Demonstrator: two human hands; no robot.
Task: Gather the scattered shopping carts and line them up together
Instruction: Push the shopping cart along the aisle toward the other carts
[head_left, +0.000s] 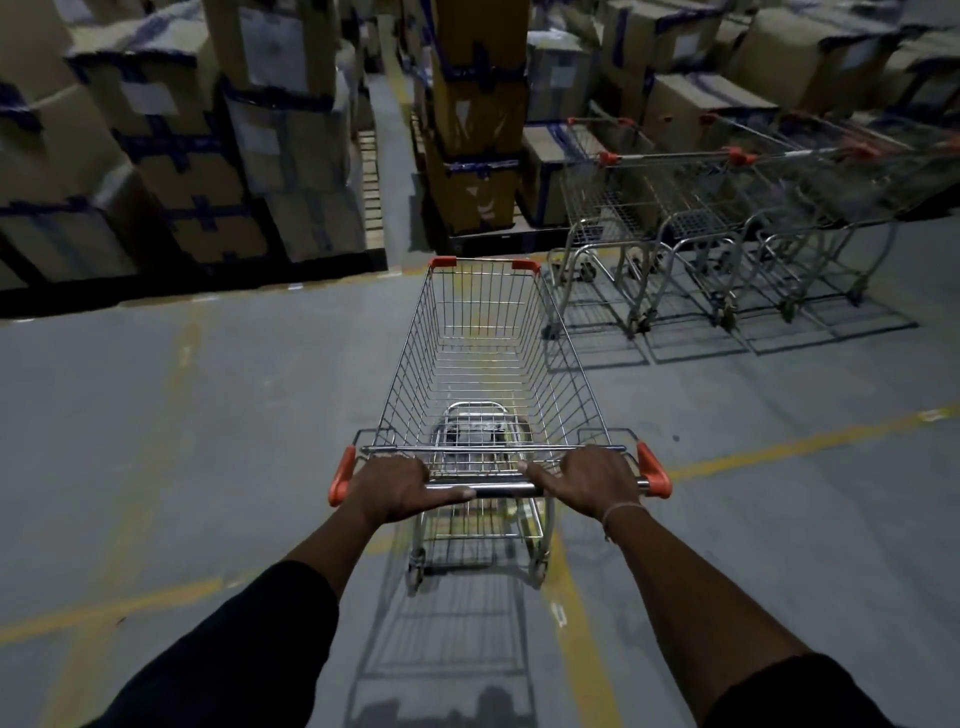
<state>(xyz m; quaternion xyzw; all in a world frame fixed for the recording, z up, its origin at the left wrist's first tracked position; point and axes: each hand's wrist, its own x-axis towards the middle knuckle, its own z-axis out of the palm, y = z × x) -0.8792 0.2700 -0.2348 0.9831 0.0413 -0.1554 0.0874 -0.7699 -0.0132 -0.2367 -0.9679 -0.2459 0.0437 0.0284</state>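
Note:
An empty wire shopping cart (485, 358) with orange corner caps stands in front of me on the grey floor, pointing away. My left hand (397, 486) grips the left part of its metal handle bar (501, 488). My right hand (589, 480) grips the right part of the same bar. A row of several similar carts (727, 218) stands side by side at the right, ahead of my cart, with their handles turned toward the boxes behind them. The front right corner of my cart is close to the leftmost cart of that row.
Stacks of taped cardboard boxes (197, 156) on pallets fill the back left and right. A tall box column (480, 119) rises straight ahead. A narrow aisle (387, 156) runs between the stacks. Yellow lines (779, 449) cross the grey floor.

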